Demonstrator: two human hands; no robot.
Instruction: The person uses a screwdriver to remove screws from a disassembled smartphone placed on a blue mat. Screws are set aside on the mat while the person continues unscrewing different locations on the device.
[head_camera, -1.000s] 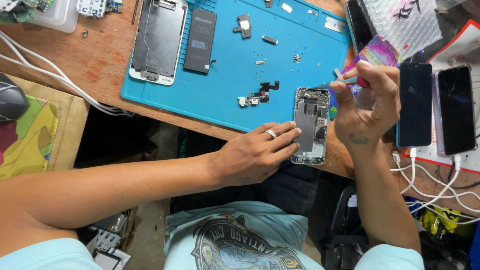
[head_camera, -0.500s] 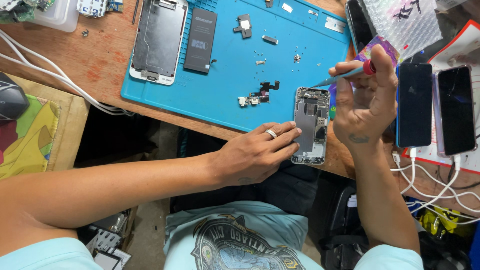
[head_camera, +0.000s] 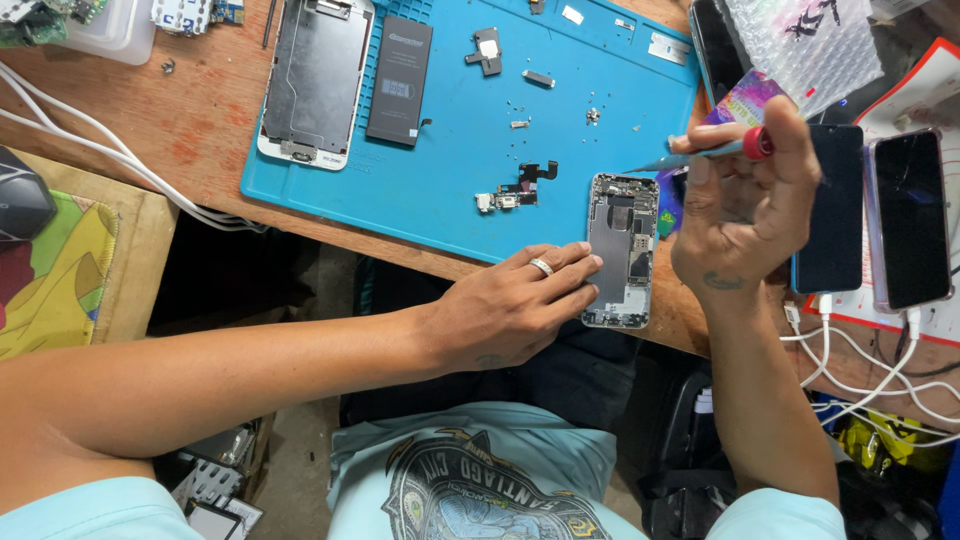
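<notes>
Fingers of the left hand (head_camera: 510, 310) lie flat against the long edge of the opened phone (head_camera: 620, 250), pressing it to the bench (head_camera: 200, 130) at the near edge of the blue mat (head_camera: 450, 200); this looks meant to stop the shell sliding, not to hold it, for the hand is spread and grips nothing. The phone lies face down in effect, its back shell open to view with boards and shields showing, half on the mat and half on bare wood.

The right hand (head_camera: 745, 215) is raised just beside the phone's far end, its grip closed on a thin screwdriver (head_camera: 715, 152) with a red collar, tip pointing left above the phone's top corner and apart from it. Thumb and forefinger pinch the shaft high, a hold that suits fine turning.

On the mat, well apart from the hands, lie a screen (head_camera: 315, 75), a black battery (head_camera: 400, 80), a flex cable (head_camera: 515, 190) and small screws (head_camera: 590, 115), spread out so that parts stay separate. Two dark phones (head_camera: 870, 215) sit to the right on charging cables.
</notes>
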